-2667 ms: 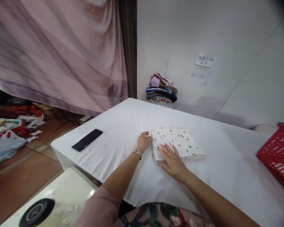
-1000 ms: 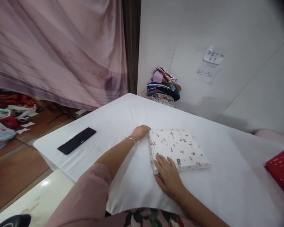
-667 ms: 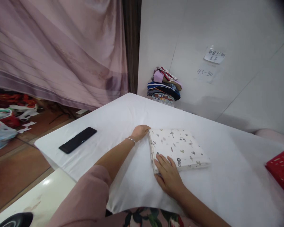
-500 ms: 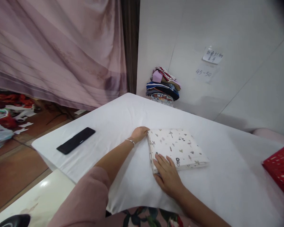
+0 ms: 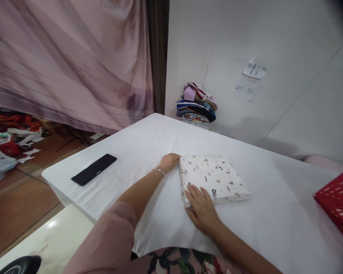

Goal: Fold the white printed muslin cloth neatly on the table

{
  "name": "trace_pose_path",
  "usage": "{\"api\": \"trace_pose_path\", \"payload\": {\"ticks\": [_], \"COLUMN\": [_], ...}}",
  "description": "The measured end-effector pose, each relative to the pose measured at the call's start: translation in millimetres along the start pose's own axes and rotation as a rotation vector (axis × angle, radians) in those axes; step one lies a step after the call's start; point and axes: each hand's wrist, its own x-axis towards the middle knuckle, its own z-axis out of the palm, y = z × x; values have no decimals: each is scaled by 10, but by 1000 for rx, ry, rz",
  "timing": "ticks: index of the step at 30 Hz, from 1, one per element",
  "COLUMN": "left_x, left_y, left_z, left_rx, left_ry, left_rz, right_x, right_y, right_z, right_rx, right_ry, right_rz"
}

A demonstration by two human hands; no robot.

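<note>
A white cloth with a small print of plants and figures [image 5: 211, 175] lies folded into a thick, flat rectangle on the white-covered table. At its far left corner, my left hand [image 5: 169, 161] has its fingers closed on the edge; the fingertips are partly hidden. My right hand [image 5: 201, 209] rests on the near left corner, fingers stretched out over the top layer and thumb by the near edge. A bracelet circles my left wrist.
A long black flat object [image 5: 94, 169] lies on the table [image 5: 148, 140] to the left. A red perforated basket [image 5: 338, 198] stands at the right edge. Folded clothes [image 5: 196, 104] are piled beyond the far edge, against the wall. A pink curtain [image 5: 74, 57] hangs at the back left.
Both hands and the folded cloth keep nearly the same place. The view has shifted slightly.
</note>
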Motion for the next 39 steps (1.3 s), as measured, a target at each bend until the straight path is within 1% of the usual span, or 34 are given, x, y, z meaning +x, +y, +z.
{"api": "trace_pose_path", "payload": {"ticks": [4,7,9,11,12,13,14,17,20,22,24,26,28,29,31,33,36,38,39], "left_x": [-22,-80,-165,-289,-358,-425,-488,-605,-616,-600,-588,-587,-590,-589,-579,-559,-552,-601,-646], "left_y": [36,174,340,525,606,671,716,740,688,664,658,662,667,667,670,689,785,892,949], "left_z": [-35,-58,-25,50,98,148,195,297,334,346,359,372,372,365,334,284,206,189,197], "left_rx": [-47,-93,-129,-142,-128,-107,-84,-28,5,11,15,24,38,47,66,77,70,69,76], "left_ry": [-3,78,145,158,130,99,72,17,6,14,20,20,10,2,-25,-63,-99,-82,-64], "left_rz": [-46,-29,53,198,274,320,328,283,265,268,273,272,263,259,254,248,210,206,224], "right_x": [8,14,23,34,37,36,29,-33,-127,-176,-207,-239,-286,-316,-377,-419,-413,-364,-332], "right_y": [-10,-12,-12,-16,-20,-24,-27,-16,69,186,345,521,674,731,797,813,820,878,933], "right_z": [-7,-5,-2,-2,-6,-12,-22,-84,-218,-344,-460,-525,-519,-497,-444,-421,-475,-539,-567], "right_rx": [-2,14,28,45,55,66,78,115,163,204,218,185,138,121,111,130,213,284,306], "right_ry": [-3,6,7,0,-6,-12,-19,-39,-45,-52,-18,24,-16,-68,-174,-242,-296,-290,-269], "right_rz": [4,10,13,24,34,41,45,22,-40,-67,-9,130,242,263,261,252,270,300,326]}}
